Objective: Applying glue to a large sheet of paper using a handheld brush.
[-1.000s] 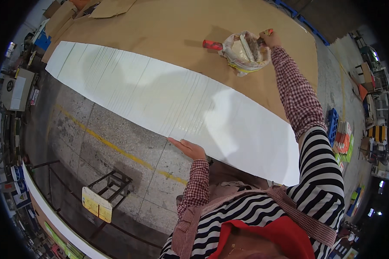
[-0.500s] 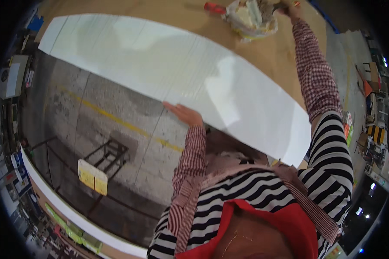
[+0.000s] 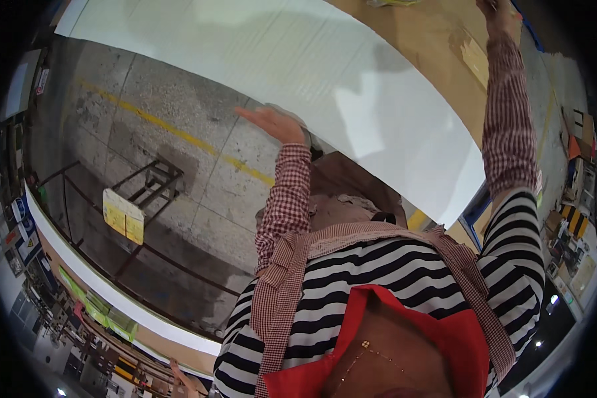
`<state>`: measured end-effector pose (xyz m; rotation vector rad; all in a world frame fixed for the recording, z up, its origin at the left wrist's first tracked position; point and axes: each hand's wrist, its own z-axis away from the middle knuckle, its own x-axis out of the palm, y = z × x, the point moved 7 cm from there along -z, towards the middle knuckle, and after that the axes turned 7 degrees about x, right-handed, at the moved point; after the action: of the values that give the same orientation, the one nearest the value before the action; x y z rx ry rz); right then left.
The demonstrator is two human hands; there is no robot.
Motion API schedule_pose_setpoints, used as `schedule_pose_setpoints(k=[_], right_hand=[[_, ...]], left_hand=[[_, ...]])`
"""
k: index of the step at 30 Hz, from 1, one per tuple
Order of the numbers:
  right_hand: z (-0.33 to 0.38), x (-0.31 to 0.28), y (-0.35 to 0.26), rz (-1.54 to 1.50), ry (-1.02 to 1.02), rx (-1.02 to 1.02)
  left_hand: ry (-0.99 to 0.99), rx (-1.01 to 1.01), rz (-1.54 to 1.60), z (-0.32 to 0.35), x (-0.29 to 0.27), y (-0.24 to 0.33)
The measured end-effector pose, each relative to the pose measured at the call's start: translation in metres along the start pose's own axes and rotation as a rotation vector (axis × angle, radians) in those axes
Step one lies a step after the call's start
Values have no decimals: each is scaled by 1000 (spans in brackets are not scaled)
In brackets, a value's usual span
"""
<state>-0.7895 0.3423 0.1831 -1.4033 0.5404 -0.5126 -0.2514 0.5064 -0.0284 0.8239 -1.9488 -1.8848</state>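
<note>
A long white panel (image 3: 404, 139) with a curved outline lies on a brown, board-covered table (image 3: 438, 40). My left hand (image 3: 275, 124) is open beside the panel's near edge, palm up and fingers stretched out over the floor. It holds nothing; whether it touches the edge I cannot tell. My right arm reaches past the panel's right end to the far side. There my right hand (image 3: 499, 20) is cut by the top of the view, its visible fingers bent inward. What it grips is out of sight. Just a sliver of a plastic bag (image 3: 395, 2) shows at the top.
A stool with a yellow-and-white seat (image 3: 124, 215) stands on the concrete floor left of me, near a yellow floor line (image 3: 179, 132). Behind it runs a second, white-edged table (image 3: 159, 338). Another person's arm (image 3: 182, 378) shows at the lower left.
The view has shifted, so the panel sits higher and the bag is nearly out of sight. My right hand has moved right, away from the bag. My left palm has turned upward.
</note>
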Motion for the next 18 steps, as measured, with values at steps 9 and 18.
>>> schedule_pose_setpoints(k=[9,18], right_hand=[[233,-14,77,-80,-485,329],[291,87,87,206,-643,-359]], left_hand=[[-136,106,-175,86,17,24],[-141,147,-163,95,28,26]])
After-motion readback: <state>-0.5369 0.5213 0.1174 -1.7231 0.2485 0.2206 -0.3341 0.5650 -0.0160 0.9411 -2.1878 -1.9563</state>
